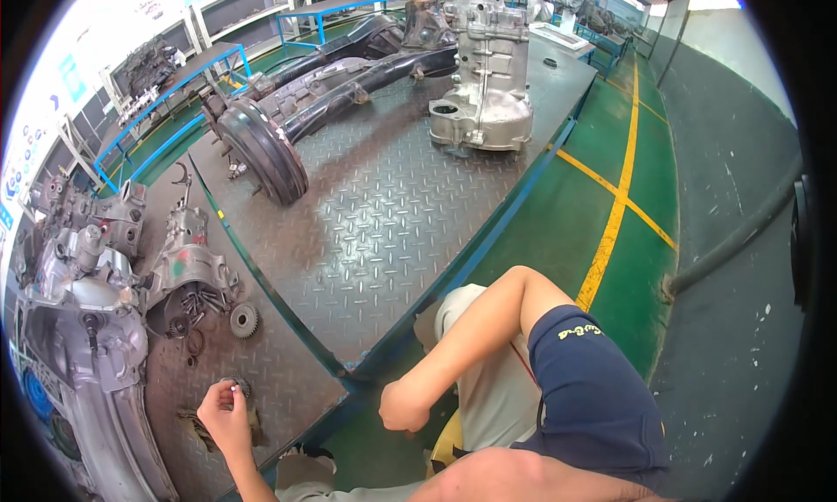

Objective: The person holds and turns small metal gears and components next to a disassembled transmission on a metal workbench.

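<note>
My left hand (224,422) is over the low bench at the lower left, thumb and fingertips pinched around a tiny light thing that I cannot make out. Just behind the fingertips lies a small dark toothed part (241,384), partly covered by them. A crumpled brownish piece (199,430) lies under the hand. Farther back on the bench are a metal gear (245,321), a dark ring (193,360) and an open housing (186,262) with several bolts (202,302) in it. My right hand (404,406) is curled closed beside my knee, its fingertips hidden.
A large transmission casing (83,319) fills the bench's left side. On the checkered metal table (384,214) ahead stand an upright gearbox (488,75) and an axle with a brake drum (261,153). The green floor (558,232) and a grey wall (732,206) are to the right.
</note>
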Demonstrator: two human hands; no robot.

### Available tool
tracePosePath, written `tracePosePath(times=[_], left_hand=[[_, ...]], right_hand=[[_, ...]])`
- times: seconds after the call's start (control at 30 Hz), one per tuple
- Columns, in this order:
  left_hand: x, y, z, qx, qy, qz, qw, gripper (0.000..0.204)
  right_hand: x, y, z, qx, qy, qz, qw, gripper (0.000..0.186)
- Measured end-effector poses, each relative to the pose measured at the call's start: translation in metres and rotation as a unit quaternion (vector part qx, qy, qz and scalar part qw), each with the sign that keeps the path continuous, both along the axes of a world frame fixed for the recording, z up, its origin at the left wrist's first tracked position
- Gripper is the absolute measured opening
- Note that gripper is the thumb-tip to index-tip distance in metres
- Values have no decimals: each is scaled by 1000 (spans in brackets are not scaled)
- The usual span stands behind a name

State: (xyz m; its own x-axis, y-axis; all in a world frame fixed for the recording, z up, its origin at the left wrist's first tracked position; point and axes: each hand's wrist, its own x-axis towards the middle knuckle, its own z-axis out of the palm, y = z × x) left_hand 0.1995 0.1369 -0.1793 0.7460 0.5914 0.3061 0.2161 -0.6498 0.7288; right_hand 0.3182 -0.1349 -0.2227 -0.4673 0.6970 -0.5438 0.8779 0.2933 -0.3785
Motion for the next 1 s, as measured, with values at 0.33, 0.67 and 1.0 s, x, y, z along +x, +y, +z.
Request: tracePosePath(times=[0.33,0.67,1.0], left_hand=[[25,29,-1,25,-23,41,999,10],[1,55,-5,-85,-19,104,991,16],[-34,36,-16,-90,-13,62,994,4]], right_hand=[[3,0,-3,-16,-13,-8,1000,29],[4,0,-2,-31,-11,-14,999,27],[1,1,-2,-29,-14,-1,999,25]])
